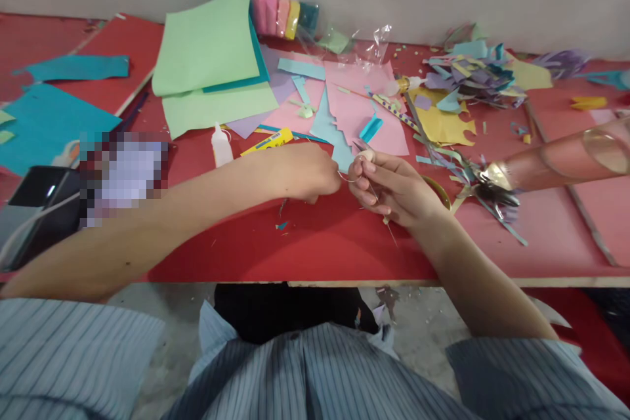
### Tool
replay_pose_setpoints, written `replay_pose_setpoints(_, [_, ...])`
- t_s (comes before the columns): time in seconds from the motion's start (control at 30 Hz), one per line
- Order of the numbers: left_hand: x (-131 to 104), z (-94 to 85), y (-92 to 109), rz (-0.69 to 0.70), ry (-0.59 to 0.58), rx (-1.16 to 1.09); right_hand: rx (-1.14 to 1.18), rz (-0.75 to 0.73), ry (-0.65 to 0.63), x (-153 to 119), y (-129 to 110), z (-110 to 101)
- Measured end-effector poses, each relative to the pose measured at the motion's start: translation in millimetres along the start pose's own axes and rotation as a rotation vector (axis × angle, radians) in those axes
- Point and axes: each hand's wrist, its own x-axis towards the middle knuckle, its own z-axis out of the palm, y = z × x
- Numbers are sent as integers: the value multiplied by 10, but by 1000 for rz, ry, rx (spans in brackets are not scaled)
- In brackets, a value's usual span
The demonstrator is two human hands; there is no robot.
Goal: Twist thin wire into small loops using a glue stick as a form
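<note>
My left hand [317, 172] is closed above the front of the red table, its fingertips mostly hidden behind the fist. A thin white thread [348, 180] runs from it to my right hand [394, 189]. The right fingers are curled, pinching the thread and a small whitish piece [365, 155], whose kind I cannot make out. A loose end of thread hangs below the right palm. Just beyond the right fingertips lie a dark pointed tip and a folded blue paper strip [371, 128]. Near my left wrist are a yellow glue stick [268, 142] and a white squeeze bottle [222, 146].
Green paper sheets [207, 46] and packed clay sticks [278, 16] lie at the back. A pile of paper shreds [472, 75] is at the back right. A clear pinkish tube [556, 157] with streamers reaches in from the right. A dark device [42, 210] sits at left.
</note>
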Motion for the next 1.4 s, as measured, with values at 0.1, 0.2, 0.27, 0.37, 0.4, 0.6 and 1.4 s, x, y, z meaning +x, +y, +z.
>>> replay_pose_setpoints(0.1, [-124, -64, -124, -84, -131, -1, -62, -42, 9, 4, 25, 1])
replay_pose_setpoints(0.2, [-256, -4, -247, -119, -40, -228, -137, -85, 7, 22, 64, -13])
replay_pose_setpoints(0.27, [-330, 67, -297, -108, -32, -335, -183, -83, 7, 34, 88, -25])
replay_pose_setpoints(0.37, [-414, 130, -295, -106, 111, -496, -243, -58, 12, 42, 109, -33])
replay_pose_setpoints(0.4, [-435, 133, -275, -107, 172, -558, -257, -52, 9, 41, 112, -31])
replay_pose_setpoints(0.6, [-478, 120, -126, -190, 397, -952, -297, -9, -44, 26, 105, 9])
replay_pose_setpoints(1.4, [-396, 216, -65, -166, 422, -1178, -312, 32, -23, 9, 82, 42])
